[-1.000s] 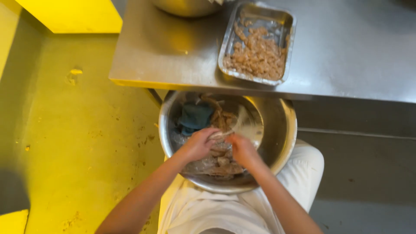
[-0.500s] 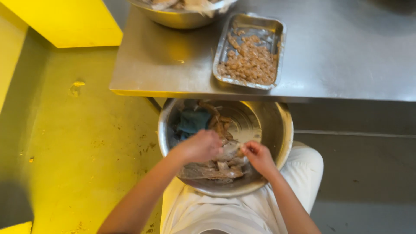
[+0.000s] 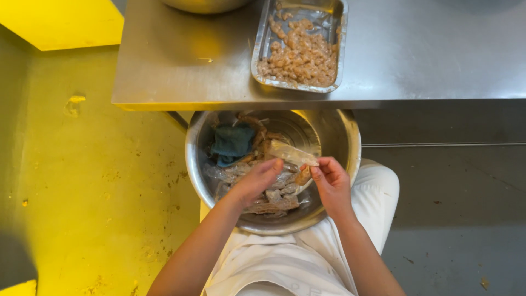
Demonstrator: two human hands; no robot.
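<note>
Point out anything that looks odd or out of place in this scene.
A crumpled teal cloth lies inside the round steel bowl, among the raw shrimp pieces both hands are working over. The yellow-lit floor beside the bowl is spotted and chipped. The foil tray of peeled pieces sits square on the steel table.

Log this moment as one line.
left hand: over shrimp in round steel bowl | right hand: pinching pale translucent shrimp | rectangular foil tray: on table

A foil tray (image 3: 262,52) of breaded pieces (image 3: 302,55) sits on the steel table (image 3: 433,49) above a yellow-lit floor (image 3: 93,181).
</note>
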